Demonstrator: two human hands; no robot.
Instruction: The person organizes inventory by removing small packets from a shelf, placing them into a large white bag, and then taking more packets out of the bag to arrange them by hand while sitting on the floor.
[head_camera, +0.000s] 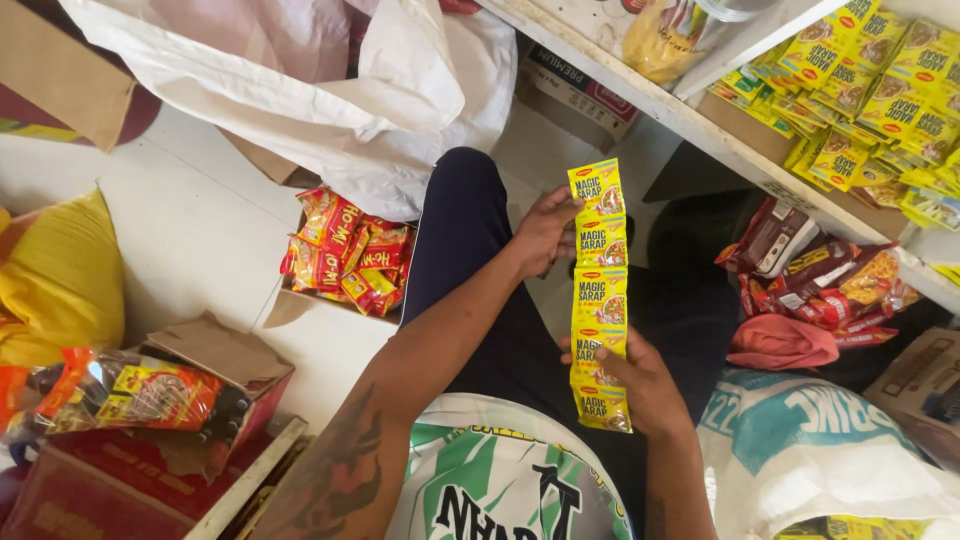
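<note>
- Head view: left hand (545, 232) grips upper part of yellow sachet strip (598, 290), fingers curled behind it.
- Right hand (640, 385) pinches strip's lower end, thumb across front.
- Strip hangs vertical between hands, above lap.
- Shelf (700, 125) at right carries matching yellow sachets (870, 90).
- Box of red packets (345, 255) on floor, left.

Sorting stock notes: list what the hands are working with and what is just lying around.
In hand:
- strip of yellow sachets, held by left hand and right hand
- matching yellow sachets on shelf

Lying about:
- box of red-orange packets
- white sack
- brown packets
</note>
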